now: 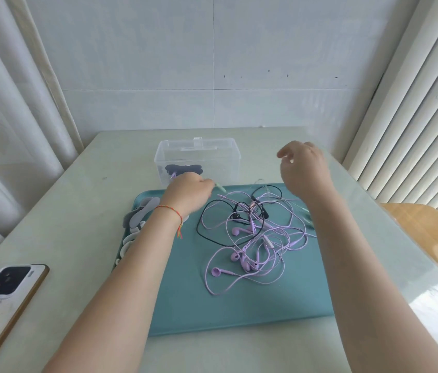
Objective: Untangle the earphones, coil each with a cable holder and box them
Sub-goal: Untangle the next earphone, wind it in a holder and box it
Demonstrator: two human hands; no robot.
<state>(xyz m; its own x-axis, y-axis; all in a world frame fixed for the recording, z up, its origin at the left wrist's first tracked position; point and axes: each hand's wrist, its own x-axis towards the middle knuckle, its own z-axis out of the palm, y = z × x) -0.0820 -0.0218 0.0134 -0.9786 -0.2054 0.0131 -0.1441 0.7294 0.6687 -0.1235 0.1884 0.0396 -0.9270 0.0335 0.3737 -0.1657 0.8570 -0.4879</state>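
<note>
I saw my left hand (189, 191) at the far left corner of the teal tray (239, 313), with the fingers curled down. A pale green plug end (220, 187) came out from under these fingers and pointed to the right, so the hand pinched a thin pale cable there. My right hand (302, 162) was lifted above the far right part of the tray. Its fingers were bent loosely and pointed to the left; a very thin pale cable seemed to hang below it, but I could not tell if the fingers really held it.

The tangled earphones (252, 238) lay in the middle of the tray: several purple ones and one black one, with loops crossing each other. The heap was stretched mostly from far to near, and the purple earbuds (239, 258) lay at the near side.

The clear plastic box (199, 160) stood on the table (77, 184) just behind the tray, its long side across my view, with a dark holder (184, 169) inside. Grey and white cable holders (139, 219) were stacked along the left edge of the tray. A phone (8, 285) lay face down on the table, near left.
</note>
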